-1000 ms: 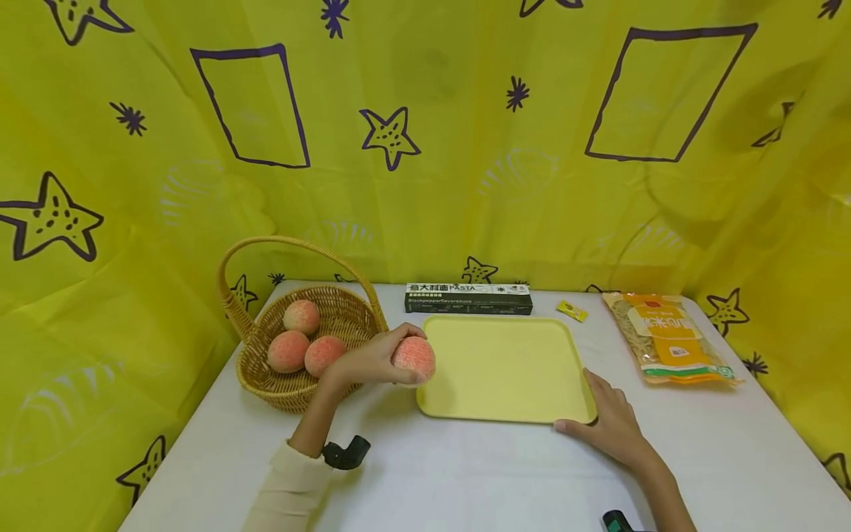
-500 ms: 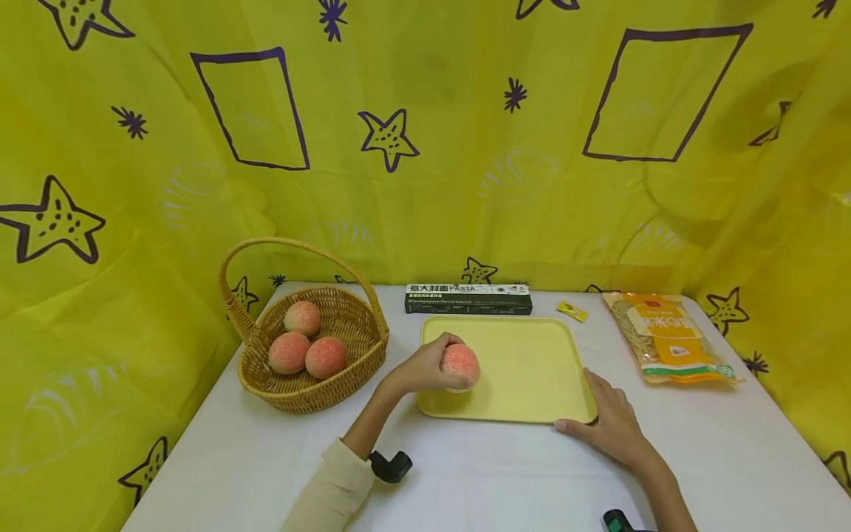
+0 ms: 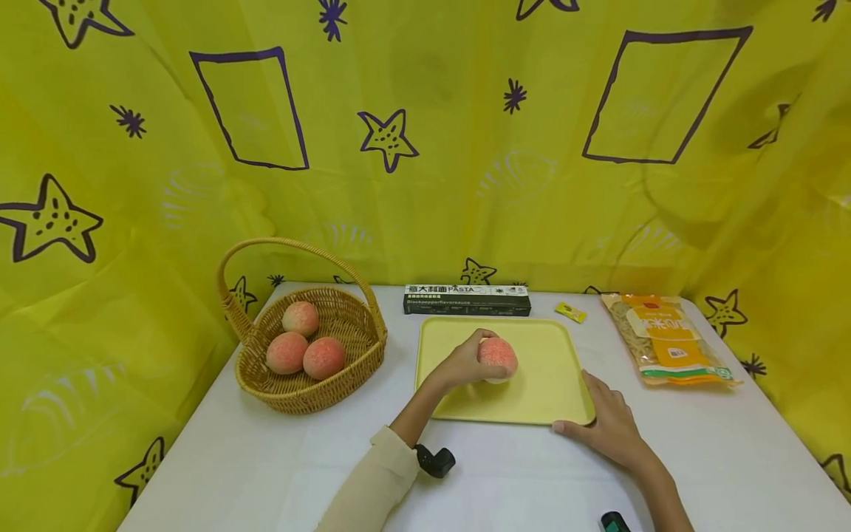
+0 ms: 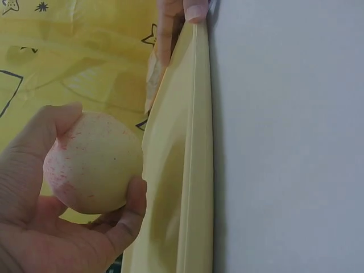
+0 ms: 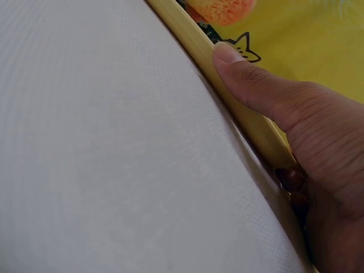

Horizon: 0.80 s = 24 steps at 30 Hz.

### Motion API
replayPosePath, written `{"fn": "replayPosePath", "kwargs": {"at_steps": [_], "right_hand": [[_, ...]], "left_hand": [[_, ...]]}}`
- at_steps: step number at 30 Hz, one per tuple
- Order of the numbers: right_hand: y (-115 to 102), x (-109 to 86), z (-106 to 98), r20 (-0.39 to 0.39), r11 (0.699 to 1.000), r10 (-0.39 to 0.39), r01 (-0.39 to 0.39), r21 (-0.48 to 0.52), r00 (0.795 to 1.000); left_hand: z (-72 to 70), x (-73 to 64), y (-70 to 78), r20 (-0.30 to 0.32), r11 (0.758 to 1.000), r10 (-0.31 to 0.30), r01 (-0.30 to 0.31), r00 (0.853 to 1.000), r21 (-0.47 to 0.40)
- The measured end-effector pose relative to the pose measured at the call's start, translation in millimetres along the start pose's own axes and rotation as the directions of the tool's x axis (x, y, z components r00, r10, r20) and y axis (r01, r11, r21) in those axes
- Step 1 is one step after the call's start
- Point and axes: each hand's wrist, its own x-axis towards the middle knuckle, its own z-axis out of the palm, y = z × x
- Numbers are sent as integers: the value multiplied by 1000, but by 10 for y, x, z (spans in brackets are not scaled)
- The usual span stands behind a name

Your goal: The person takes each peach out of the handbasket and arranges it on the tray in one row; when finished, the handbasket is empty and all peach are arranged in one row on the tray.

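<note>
In the head view my left hand (image 3: 465, 363) holds a peach (image 3: 500, 357) above the yellow tray (image 3: 545, 395). The left wrist view shows the thumb and fingers curled round that round, pale-and-pink peach (image 4: 105, 165), apart from the tray's surface. At the tray's near right corner is my right hand (image 3: 613, 423), thumb on the front edge and fingers along the right side. Seen from the right wrist, the thumb (image 5: 256, 85) lies against the rim and the other fingers are partly hidden under the corner. Several peaches lie in the wicker basket (image 3: 302, 401) at left.
Behind the tray stands a dark pasta box (image 3: 467, 301), with a small yellow packet (image 3: 571, 312) to its right. A bag of noodles (image 3: 668, 338) lies at the far right. The basket's tall handle (image 3: 302, 242) arches upward. A yellow curtain (image 3: 439, 207) borders the white table (image 3: 505, 480).
My left hand has carried the peach rightward, from beside the basket to over the middle of the tray. The right hand has stayed at the tray's corner.
</note>
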Motion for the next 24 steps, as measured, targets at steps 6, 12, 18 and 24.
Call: {"fn": "replayPosePath", "kwargs": {"at_steps": [6, 12, 18, 24], "right_hand": [[-2, -4, 1, 8, 1000, 7, -7, 1, 1000], [-8, -5, -13, -1, 1000, -11, 11, 17, 1000], [2, -7, -21, -14, 1000, -21, 21, 19, 1000], [17, -4, -4, -15, 1000, -25, 26, 16, 1000]], "left_hand": [[179, 185, 28, -25, 1000, -25, 25, 999, -13], [360, 351, 85, -70, 997, -78, 80, 995, 21], [541, 529, 123, -135, 995, -85, 90, 987, 36], [651, 644, 155, -157, 992, -90, 103, 983, 79]]}}
